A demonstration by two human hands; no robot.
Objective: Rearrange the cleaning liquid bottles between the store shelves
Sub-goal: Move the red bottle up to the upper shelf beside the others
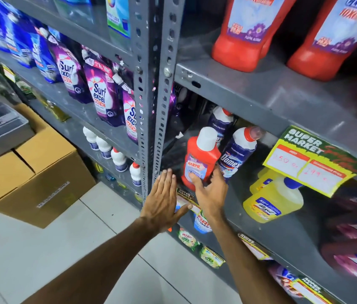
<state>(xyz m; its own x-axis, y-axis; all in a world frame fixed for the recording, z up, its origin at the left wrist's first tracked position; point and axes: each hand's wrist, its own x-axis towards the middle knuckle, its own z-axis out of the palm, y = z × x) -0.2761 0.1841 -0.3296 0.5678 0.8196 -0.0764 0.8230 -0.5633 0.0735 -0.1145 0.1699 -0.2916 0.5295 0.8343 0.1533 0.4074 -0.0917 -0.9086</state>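
Note:
A red Harpic bottle [199,156] with a white cap stands tilted at the left end of the middle grey shelf [234,200]. My right hand [211,194] grips its lower part, thumb on the label and fingers behind. My left hand [163,198] is held flat with its fingers apart just left of the bottle, near the perforated upright post [151,84], and holds nothing. Two blue Domex bottles [236,152] stand right behind the Harpic bottle. Yellow liquid bottles [276,200] sit further right on the same shelf.
Large red bottles [241,29] fill the shelf above. A yellow price tag [311,159] hangs from that shelf's edge. Purple Surf excel pouches [100,88] and small white bottles [105,147] fill the left rack. Cardboard boxes [32,172] stand on the tiled floor at the left.

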